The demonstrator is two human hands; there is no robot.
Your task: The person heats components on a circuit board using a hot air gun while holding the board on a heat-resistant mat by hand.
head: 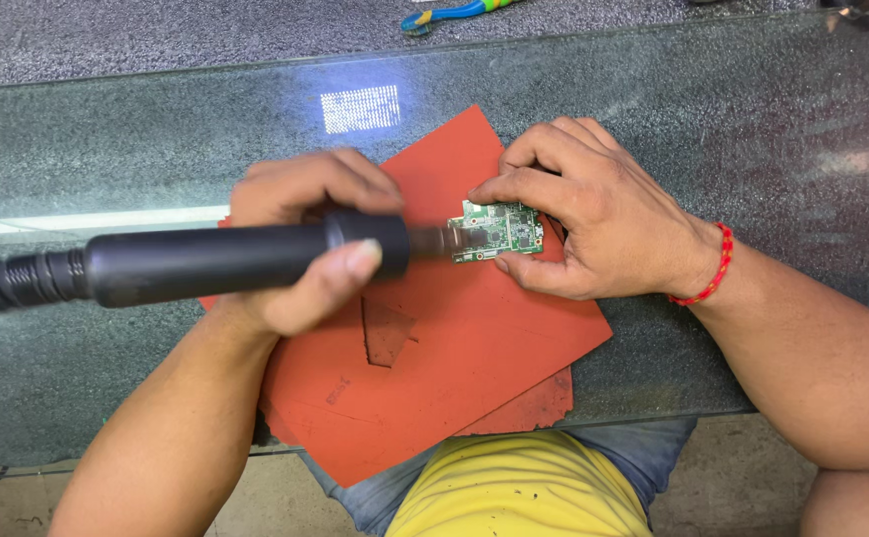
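Nearest the camera sat the person's lap in a yellow shirt (pixel 519 492) & blue jeans, just below the glass tabletop (pixel 753 119). Left hand (pixel 300 244) was wrapped tight round a thick black cylindrical hot-air tool handle (pixel 225 262), fingers over the top, thumb under, near the front collar. The handle's long axis ran approx. left-to-right, its ribbed black hose (pixel 16 281) trailing off past the left wrist; its nozzle end pointed straight at a small green rectangular circuit board (pixel 497 231), tip at or just beside the board's left edge (blurred, can't tell if touching). Right hand (pixel 593 219) was pinched on that board, forefinger on the upper edge, thumb at the lower one, pinning it flat on a red-orange rubber mat (pixel 474 348). So the board lay btwn both hands, right hand nearer, tool coming in from the left along the board's long side. Beyond the hands, far edge, lay a blue-and-green toothbrush (pixel 449 12). A red bead bracelet (pixel 715 267) circled the right wrist.
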